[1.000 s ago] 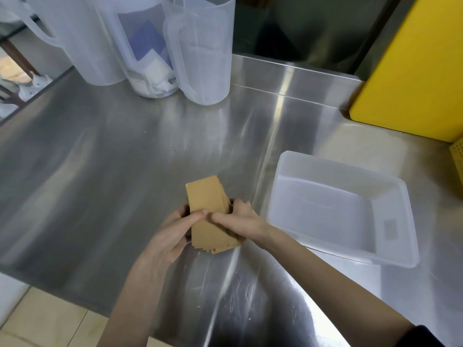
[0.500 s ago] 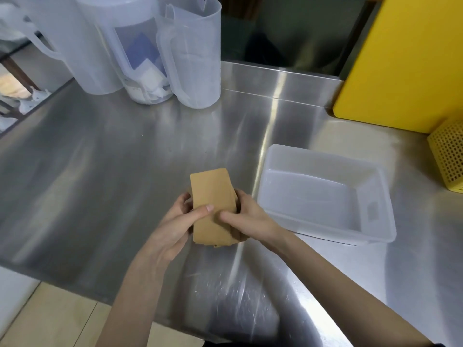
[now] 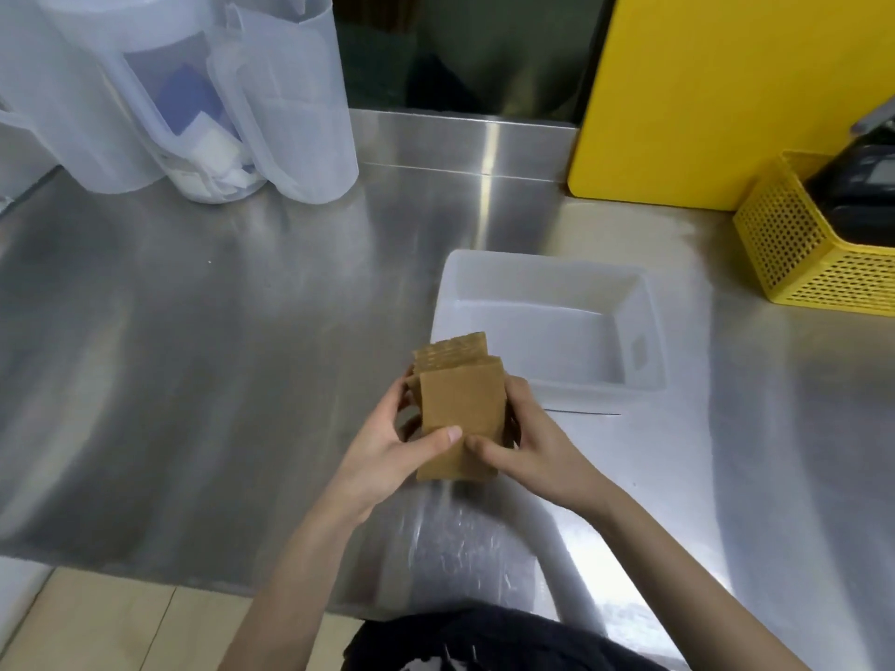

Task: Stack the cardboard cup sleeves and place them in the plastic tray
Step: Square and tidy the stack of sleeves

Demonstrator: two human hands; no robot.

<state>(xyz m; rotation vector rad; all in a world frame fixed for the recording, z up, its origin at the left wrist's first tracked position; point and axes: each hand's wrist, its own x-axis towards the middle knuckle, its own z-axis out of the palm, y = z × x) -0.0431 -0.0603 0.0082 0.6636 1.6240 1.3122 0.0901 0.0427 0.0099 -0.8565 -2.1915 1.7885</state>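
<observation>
Left hand (image 3: 387, 443) and right hand (image 3: 528, 438) are squeezing the uneven sleeve stack (image 3: 457, 409) together; squaring its edges should precede the tray (image 3: 547, 331).

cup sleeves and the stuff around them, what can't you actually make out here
Head view only:
- Cup sleeves: count unreadable; the front sleeve and both hands, left hand and right hand, cover the stack, edges blurred.
- Plastic tray: near inner floor hidden behind its own front wall and the sleeves.
- Middle pitcher: contents too hazy through the frosted wall.
- Dark device in the yellow basket: cut off by the right edge.
</observation>
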